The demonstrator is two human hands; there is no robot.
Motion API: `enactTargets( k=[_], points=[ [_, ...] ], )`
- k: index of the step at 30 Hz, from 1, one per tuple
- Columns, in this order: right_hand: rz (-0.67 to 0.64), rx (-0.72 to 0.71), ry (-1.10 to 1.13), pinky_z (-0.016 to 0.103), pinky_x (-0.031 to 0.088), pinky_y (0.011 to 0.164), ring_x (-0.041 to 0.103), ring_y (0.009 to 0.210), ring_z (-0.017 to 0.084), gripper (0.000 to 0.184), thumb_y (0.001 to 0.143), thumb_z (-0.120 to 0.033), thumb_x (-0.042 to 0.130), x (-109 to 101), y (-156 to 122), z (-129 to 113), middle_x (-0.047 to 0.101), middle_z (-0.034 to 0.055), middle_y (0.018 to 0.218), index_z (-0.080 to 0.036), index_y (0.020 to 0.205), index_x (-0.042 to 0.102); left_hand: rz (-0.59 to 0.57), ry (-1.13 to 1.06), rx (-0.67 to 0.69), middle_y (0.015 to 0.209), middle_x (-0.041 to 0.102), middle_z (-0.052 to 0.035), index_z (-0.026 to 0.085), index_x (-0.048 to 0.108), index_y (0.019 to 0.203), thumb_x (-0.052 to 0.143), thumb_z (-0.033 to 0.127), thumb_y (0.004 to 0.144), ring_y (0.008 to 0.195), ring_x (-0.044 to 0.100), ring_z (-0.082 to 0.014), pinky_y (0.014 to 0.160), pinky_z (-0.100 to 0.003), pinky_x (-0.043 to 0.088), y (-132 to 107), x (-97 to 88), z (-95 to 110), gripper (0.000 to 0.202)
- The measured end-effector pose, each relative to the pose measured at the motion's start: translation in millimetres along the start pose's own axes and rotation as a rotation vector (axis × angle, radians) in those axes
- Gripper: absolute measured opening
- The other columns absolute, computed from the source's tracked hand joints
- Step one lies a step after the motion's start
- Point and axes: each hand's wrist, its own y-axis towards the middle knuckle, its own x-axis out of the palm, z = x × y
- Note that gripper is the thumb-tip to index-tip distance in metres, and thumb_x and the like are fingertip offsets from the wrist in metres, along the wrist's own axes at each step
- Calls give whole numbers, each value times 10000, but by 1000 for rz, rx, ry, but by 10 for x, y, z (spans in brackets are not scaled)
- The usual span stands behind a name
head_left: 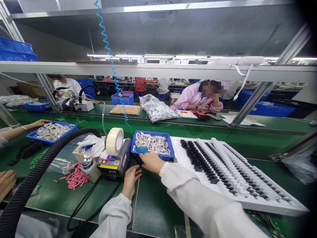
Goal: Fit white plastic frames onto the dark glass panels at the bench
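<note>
My left hand is closed just in front of the tape dispenser, its fingertips pinched on a small black piece. From the right, my right hand reaches to the same piece, its fingers closed there and hiding most of it. Right behind these fingers, a blue object lies over the front of a blue tray. Small white and grey parts fill that tray. The tape dispenser carries a wide roll of clear tape.
A white foam tray with rows of black parts lies at right. Pink strips lie near a metal-topped bottle. A black ribbed hose arches at left, beside a co-worker's hands. A blue coiled hose hangs overhead.
</note>
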Motion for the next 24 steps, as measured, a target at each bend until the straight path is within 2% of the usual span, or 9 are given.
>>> enactTargets(
  k=[3,6,8,10,13,16,20,24],
  points=[
    [102,6,34,331,469,736,621,899,235,372,847,-373,552,-394,-309,189,657,96,972,-173,1161,541,23,10,6,910,629,-36,131,592,939,543,271,842,744,603,-135,649,-315,523,-20,17,-23,177],
    [202,54,67,288,436,716,623,881,215,393,880,-391,485,-758,-726,486,667,69,989,-216,1232,489,27,16,25,907,631,-34,129,597,920,551,251,837,755,605,-136,659,-318,524,-55,28,-31,154],
    [248,125,86,264,417,668,626,827,199,358,886,-376,471,-885,-1007,725,683,46,919,-218,1204,512,26,18,38,899,637,-31,126,603,894,557,236,833,756,607,-134,665,-317,524,-80,32,-30,134],
    [260,223,100,250,394,613,625,755,185,314,882,-362,470,-885,-1246,974,689,29,829,-218,1148,555,29,19,46,870,645,-23,123,609,858,564,217,827,737,609,-128,664,-312,521,-100,36,-28,109],
    [220,346,91,247,383,587,619,704,175,267,872,-328,475,-672,-1489,1326,688,23,777,-209,1074,602,42,24,57,816,652,-7,120,619,811,574,173,814,701,607,-116,656,-298,516,-112,49,-32,69],
    [162,382,74,245,391,581,622,698,174,224,849,-284,509,-309,-1596,1580,685,20,760,-201,1014,637,51,32,70,793,660,-12,110,637,790,576,106,791,682,606,-109,645,-276,512,-115,70,-46,61],
    [138,360,19,284,412,722,606,877,219,220,789,-221,593,163,-1594,1696,665,68,913,-182,994,664,71,37,92,788,672,-49,105,674,744,586,51,735,670,614,-112,626,-248,512,-117,91,-78,104],
    [156,362,-46,376,366,830,559,961,279,257,768,-189,617,461,-1557,1704,626,111,995,-156,1020,656,98,38,111,791,669,-63,118,687,693,613,53,675,657,611,-124,599,-243,512,-125,92,-97,100]
  ],
)
